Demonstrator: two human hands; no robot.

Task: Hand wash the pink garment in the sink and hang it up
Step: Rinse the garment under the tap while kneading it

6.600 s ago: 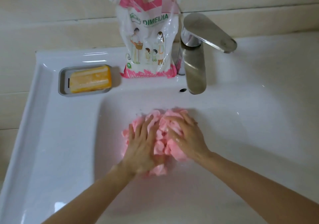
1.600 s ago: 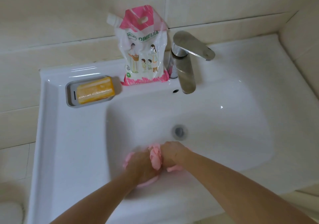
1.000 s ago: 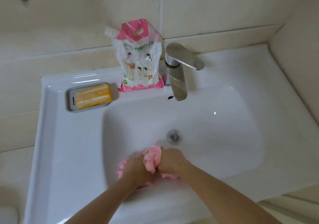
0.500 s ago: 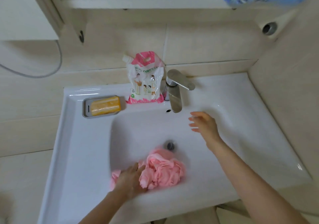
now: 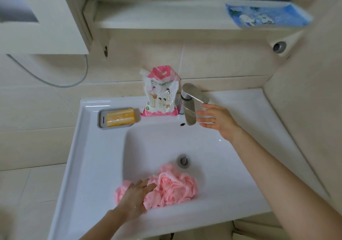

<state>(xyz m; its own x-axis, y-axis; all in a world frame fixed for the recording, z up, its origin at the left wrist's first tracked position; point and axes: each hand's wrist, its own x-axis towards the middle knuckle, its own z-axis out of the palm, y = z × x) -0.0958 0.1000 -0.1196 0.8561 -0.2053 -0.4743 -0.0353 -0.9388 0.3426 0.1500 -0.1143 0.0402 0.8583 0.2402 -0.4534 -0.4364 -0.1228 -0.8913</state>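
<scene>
A home bathroom, shown by the white ceramic sink (image 5: 96,147) with its chrome faucet (image 5: 190,104) and drain (image 5: 183,160), set against beige wall tiles (image 5: 222,58), a soap dish (image 5: 117,117) and detergent pouch (image 5: 160,91) on the rim, and a shelf (image 5: 166,16) above.

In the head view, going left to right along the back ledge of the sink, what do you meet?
Soap dish holding a yellow soap bar → detergent pouch → faucet → right hand, open at the faucet lever.
</scene>
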